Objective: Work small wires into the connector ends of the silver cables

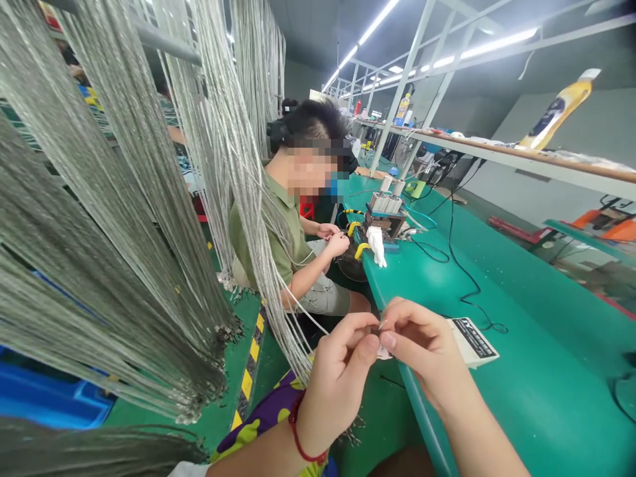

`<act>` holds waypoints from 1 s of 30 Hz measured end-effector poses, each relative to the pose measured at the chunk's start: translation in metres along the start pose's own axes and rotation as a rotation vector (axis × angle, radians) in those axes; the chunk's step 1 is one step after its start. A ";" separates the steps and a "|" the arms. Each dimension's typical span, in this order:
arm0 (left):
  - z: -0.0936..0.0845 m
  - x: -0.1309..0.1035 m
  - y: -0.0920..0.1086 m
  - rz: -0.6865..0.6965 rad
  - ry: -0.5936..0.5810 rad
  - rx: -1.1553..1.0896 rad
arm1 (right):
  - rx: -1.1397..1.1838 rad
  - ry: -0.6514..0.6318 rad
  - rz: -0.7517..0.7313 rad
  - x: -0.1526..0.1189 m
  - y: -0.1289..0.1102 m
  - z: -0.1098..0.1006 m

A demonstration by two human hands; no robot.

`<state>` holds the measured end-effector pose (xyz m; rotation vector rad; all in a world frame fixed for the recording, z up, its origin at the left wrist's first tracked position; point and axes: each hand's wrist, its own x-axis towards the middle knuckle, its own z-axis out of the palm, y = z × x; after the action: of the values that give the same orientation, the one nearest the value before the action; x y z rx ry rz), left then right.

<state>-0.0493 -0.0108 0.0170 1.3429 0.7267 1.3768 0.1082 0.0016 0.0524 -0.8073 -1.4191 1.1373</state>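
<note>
Between our fingertips, just off the near edge of the green table (pixel 527 371), we pinch a small dark piece (pixel 376 330), too small to identify. Our left hand (pixel 342 371) has thumb and fingers closed on one side of it, and our right hand (pixel 427 344) pinches at the other. A red bracelet (pixel 297 430) circles our left wrist. Beside our right hand, a white box with a black label (pixel 474 341) lies on the table. Beyond, a seated person in a green shirt (pixel 293 218) works near a metal press (pixel 385 215), and bundles of silvery cables (pixel 144 165) hang to our left.
</note>
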 end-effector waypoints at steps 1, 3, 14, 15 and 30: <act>0.000 0.000 -0.001 0.003 -0.001 -0.001 | 0.009 0.006 0.012 0.000 0.001 0.000; 0.000 0.001 -0.001 0.008 -0.002 0.000 | 0.020 0.025 0.029 0.000 0.001 0.001; 0.008 0.002 -0.002 -0.014 -0.018 -0.003 | 0.021 0.203 -0.123 -0.001 -0.001 0.001; 0.009 0.002 -0.002 -0.018 -0.026 -0.006 | 0.038 0.215 -0.128 0.000 -0.002 0.001; 0.011 0.004 -0.009 0.051 -0.033 0.090 | 0.050 0.277 -0.200 0.001 -0.003 -0.002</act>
<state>-0.0360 -0.0075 0.0119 1.4601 0.7451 1.3725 0.1104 0.0018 0.0552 -0.7388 -1.2058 0.8683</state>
